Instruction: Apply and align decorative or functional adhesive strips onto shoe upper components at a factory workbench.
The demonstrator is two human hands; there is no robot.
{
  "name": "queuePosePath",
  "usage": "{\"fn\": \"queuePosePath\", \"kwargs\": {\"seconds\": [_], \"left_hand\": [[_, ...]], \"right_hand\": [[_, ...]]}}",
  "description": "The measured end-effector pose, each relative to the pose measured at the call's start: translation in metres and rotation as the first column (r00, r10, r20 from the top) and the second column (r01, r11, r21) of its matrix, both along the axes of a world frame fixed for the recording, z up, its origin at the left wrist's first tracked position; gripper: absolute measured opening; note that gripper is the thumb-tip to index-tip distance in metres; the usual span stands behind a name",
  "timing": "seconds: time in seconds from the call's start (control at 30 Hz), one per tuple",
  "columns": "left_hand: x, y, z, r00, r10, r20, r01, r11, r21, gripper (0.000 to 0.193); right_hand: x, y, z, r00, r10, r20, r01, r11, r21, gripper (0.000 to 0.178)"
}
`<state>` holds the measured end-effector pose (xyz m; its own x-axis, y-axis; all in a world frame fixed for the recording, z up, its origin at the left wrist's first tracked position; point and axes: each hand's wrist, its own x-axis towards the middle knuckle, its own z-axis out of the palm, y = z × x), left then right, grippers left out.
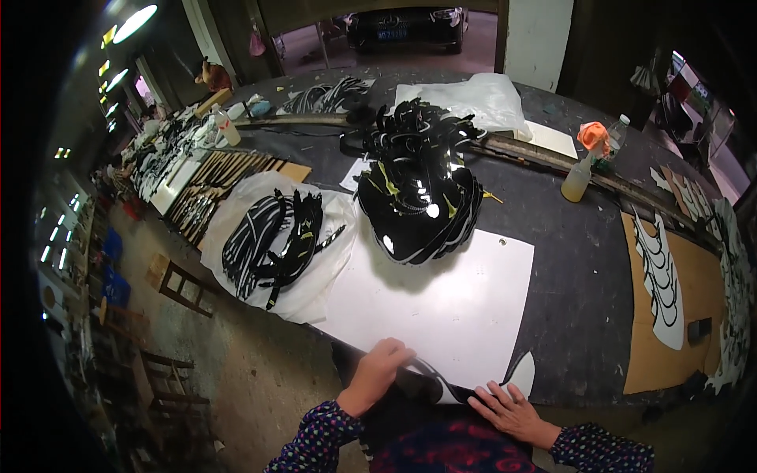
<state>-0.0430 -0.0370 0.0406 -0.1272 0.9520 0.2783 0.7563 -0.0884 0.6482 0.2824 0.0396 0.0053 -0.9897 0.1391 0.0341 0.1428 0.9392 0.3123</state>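
At the table's near edge, my left hand (382,370) is closed in a pinch on one end of a thin, curved black-and-white piece (446,392). My right hand (514,411) lies with fingers stretched over the piece's other end. Beside those fingers, a white rounded part with a dark edge (520,377) sticks up. Under and beyond the hands is a white sheet (430,315). A tall heap of glossy black pieces with grey edging (418,189) stands on the sheet's far side. What lies beneath my right palm is hidden.
Left of the sheet, black-and-grey strips (272,236) lie on white plastic (335,217). A bottle of yellowish liquid (578,180) stands at right, near a long bar (536,148). Brown cardboard (643,347) bears white pieces with black curves (661,280). A wooden stool (181,284) stands on the floor.
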Motion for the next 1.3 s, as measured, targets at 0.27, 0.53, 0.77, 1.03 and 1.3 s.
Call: {"fn": "queuePosePath", "kwargs": {"seconds": [0.27, 0.53, 0.77, 1.03, 1.3], "left_hand": [[-0.021, -0.013, 0.023, 0.981, -0.14, -0.132, 0.13, 0.988, -0.081, 0.026], [-0.069, 0.003, 0.082, 0.935, 0.086, -0.343, -0.036, 0.988, 0.15, 0.033], [-0.139, 0.057, 0.164, 0.663, 0.149, -0.734, 0.013, 0.978, 0.21, 0.019], [-0.145, 0.133, 0.222, 0.173, 0.154, -0.973, 0.004, 0.988, 0.157, 0.006], [-0.137, 0.137, 0.235, 0.083, 0.161, -0.983, -0.056, 0.986, 0.157, 0.003]], "right_hand": [[-0.023, 0.021, 0.031, 0.97, -0.079, -0.232, -0.067, 0.825, -0.562, 0.022], [-0.098, 0.068, 0.077, 0.946, -0.324, -0.02, -0.202, -0.54, -0.817, 0.032], [-0.202, 0.081, 0.084, 0.982, -0.14, -0.125, -0.174, -0.926, -0.335, 0.056], [-0.31, 0.073, 0.107, 0.821, -0.508, -0.26, -0.435, -0.261, -0.862, 0.102], [-0.383, 0.062, 0.086, 0.56, -0.768, -0.31, -0.436, 0.045, -0.899, 0.11]]}}
